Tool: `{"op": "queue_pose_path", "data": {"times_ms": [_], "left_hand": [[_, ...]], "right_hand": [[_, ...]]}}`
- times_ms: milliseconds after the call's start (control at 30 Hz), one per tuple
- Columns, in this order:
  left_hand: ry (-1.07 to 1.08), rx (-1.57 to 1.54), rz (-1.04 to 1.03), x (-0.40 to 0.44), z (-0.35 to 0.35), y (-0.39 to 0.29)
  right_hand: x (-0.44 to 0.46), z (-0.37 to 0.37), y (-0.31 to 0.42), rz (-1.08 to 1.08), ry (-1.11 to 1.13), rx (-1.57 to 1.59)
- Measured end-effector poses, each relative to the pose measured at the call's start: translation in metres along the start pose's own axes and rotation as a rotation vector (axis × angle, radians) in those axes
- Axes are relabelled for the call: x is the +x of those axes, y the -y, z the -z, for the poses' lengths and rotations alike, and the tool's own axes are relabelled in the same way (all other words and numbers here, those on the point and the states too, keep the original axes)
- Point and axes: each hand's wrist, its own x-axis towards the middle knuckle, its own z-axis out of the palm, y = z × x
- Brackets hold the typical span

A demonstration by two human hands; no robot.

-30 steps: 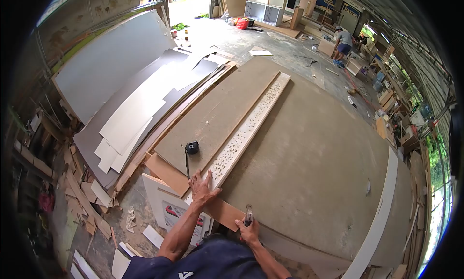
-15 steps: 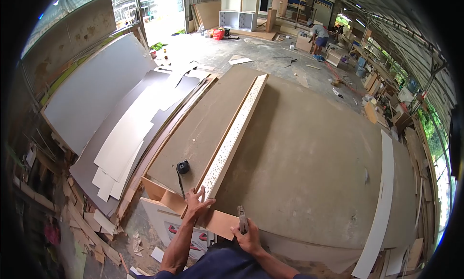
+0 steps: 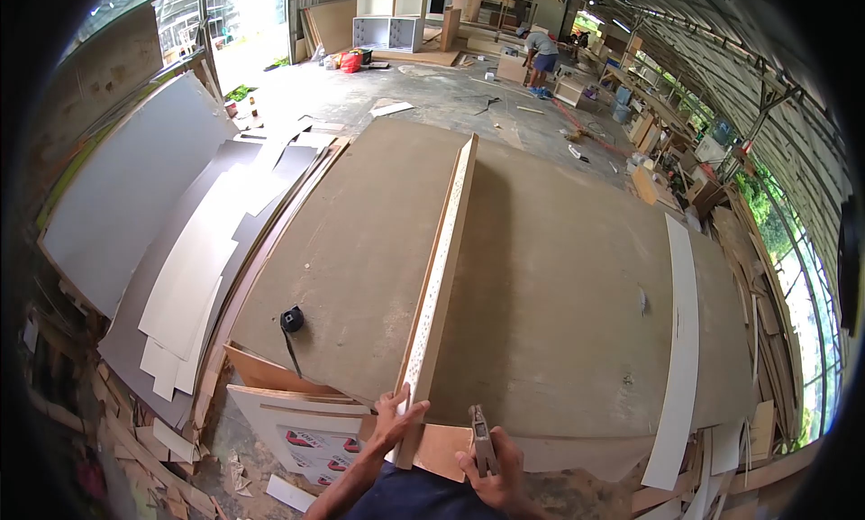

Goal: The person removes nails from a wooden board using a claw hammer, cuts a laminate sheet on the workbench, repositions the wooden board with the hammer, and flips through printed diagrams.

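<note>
A long, narrow wooden board with a pale, speckled face lies lengthwise over the large brown worktop. My left hand grips its near end, thumb and fingers over the two edges. To the right of it, my right hand is closed around a grey metal hand tool that looks like pliers, its head pointing up and away. A small brown panel sits between my hands at the worktop's near edge. The black tape measure rests on the worktop to the left, its strap or tape trailing toward me.
The brown worktop bears a white strip along its right side. White and grey sheets are stacked on the left. Offcuts litter the floor. A person bends over a box farther back.
The board's near end has shifted right over the worktop and the board has tilted, showing less of its speckled face. My left hand moved with it. My camera view has turned right.
</note>
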Motion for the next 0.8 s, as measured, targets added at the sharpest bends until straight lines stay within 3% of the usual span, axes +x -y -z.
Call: {"op": "queue_pose_path", "data": {"times_ms": [133, 200, 267, 367, 433, 500, 600, 667, 767, 800], "left_hand": [[0.317, -0.283, 0.038, 0.008, -0.055, 0.003], [0.345, -0.301, 0.03, 0.0, -0.07, -0.002], [0.178, 0.026, -0.054, -0.023, -0.078, -0.033], [0.246, 0.224, -0.108, 0.006, -0.104, -0.007], [0.281, 0.222, -0.098, 0.008, -0.108, -0.018], [0.054, 0.189, -0.21, 0.017, -0.108, -0.027], [0.059, 0.181, -0.27, 0.026, -0.125, -0.017], [0.094, 0.094, -0.211, 0.021, -0.13, -0.03], [0.113, 0.049, -0.158, 0.033, -0.127, -0.027], [0.139, -0.051, -0.183, 0.035, -0.127, -0.023]], "right_hand": [[-0.003, 0.039, 0.021, -0.068, -0.005, -0.003], [-0.005, 0.044, 0.018, 0.039, -0.073, -0.037], [-0.008, 0.044, 0.01, 0.029, -0.079, -0.021], [-0.008, 0.051, -0.005, 0.015, -0.072, 0.009], [-0.006, 0.052, -0.012, 0.001, -0.069, 0.026], [-0.001, 0.046, -0.021, -0.042, -0.083, 0.092], [-0.003, 0.033, -0.059, -0.035, -0.226, 0.235], [0.021, 0.042, -0.08, -0.357, -0.217, 0.755], [0.038, 0.028, -0.144, -0.37, -0.221, 0.659], [0.046, 0.023, -0.164, -0.48, -0.217, 0.764]]}}
